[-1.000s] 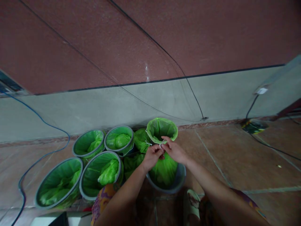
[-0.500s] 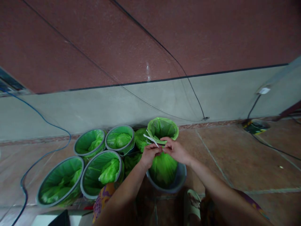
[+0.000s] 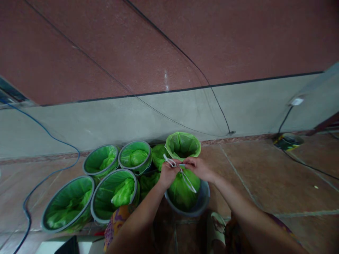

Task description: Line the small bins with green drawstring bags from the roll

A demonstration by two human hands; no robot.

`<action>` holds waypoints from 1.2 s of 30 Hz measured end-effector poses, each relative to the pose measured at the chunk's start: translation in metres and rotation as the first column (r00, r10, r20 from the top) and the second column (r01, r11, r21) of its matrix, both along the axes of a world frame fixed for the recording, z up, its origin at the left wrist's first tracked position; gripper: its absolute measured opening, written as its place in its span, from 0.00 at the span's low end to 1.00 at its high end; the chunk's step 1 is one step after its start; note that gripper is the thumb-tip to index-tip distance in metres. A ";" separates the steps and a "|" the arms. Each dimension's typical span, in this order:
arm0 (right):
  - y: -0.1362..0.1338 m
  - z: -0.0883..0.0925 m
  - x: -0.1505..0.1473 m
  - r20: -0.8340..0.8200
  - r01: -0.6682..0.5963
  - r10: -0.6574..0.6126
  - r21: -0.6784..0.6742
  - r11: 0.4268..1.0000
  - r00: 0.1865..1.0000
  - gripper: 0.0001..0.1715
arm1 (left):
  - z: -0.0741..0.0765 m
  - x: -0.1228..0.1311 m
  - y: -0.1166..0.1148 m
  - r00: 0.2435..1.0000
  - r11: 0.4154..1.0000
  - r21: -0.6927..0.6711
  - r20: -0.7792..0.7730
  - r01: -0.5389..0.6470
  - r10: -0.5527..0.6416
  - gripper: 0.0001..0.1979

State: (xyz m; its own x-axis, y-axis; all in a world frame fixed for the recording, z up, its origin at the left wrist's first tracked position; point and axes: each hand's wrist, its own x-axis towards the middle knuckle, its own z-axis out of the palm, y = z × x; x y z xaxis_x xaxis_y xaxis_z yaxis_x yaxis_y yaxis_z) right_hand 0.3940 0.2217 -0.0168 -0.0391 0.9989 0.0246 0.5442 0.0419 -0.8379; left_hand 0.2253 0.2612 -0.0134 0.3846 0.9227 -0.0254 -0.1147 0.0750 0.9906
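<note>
Between the two hands, at the front of the bucket group, lies the gathered neck of a green bag [image 3: 184, 197], its full body sitting below in a gray bucket [image 3: 204, 199]. The left hand [image 3: 168, 173] and right hand [image 3: 197, 168] both pinch at that neck from opposite sides, about equally near; whether either also grips the white cord [image 3: 189, 182] is too small to tell. The cord runs slantwise, from above the left hand down across the bag's front toward the right.
</note>
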 end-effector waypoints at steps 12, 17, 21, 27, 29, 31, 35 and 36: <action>-0.006 0.022 -0.013 -0.270 -0.077 0.034 -0.148 0.986 0.962 0.21 | -0.014 0.009 -0.006 0.990 0.997 -0.069 0.142 0.032 -0.022 0.17; -0.007 0.022 -0.013 -0.224 0.030 -0.078 -0.209 0.977 0.971 0.17 | -0.010 0.004 -0.007 0.995 0.995 -0.053 0.062 0.082 -0.079 0.14; -0.006 0.017 -0.011 0.283 0.192 -0.137 -0.178 0.965 0.949 0.12 | -0.019 -0.001 -0.002 0.993 0.999 -0.023 -0.106 0.046 -0.048 0.07; -0.006 0.009 -0.006 0.596 0.247 -0.048 -0.257 0.934 0.802 0.14 | -0.048 -0.005 0.010 0.901 0.999 0.019 -0.434 0.046 -0.033 0.07; -0.007 0.002 -0.003 0.536 0.172 0.002 -0.274 0.946 0.844 0.15 | -0.053 -0.007 0.011 0.904 0.999 -0.038 -0.426 0.023 -0.037 0.08; -0.010 -0.007 -0.001 0.448 0.074 0.057 -0.270 0.960 0.892 0.30 | -0.057 -0.007 0.010 0.924 0.995 -0.099 -0.381 -0.001 -0.037 0.07; -0.020 -0.031 -0.010 0.363 -0.051 0.175 -0.325 0.944 0.915 0.56 | -0.062 -0.001 0.002 0.969 0.976 -0.219 -0.244 -0.010 -0.045 0.06; -0.022 -0.038 -0.013 0.378 -0.055 0.197 -0.354 0.934 0.905 0.50 | -0.064 0.001 0.000 0.976 0.970 -0.243 -0.213 -0.003 -0.051 0.07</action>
State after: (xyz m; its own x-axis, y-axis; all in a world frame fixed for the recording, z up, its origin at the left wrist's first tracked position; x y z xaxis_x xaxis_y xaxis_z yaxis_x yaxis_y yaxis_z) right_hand 0.3806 0.1999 -0.0551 -0.1005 0.9322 -0.3476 0.8440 -0.1051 -0.5260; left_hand 0.2267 0.2608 -0.0773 0.3672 0.8696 -0.3301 0.1052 0.3138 0.9436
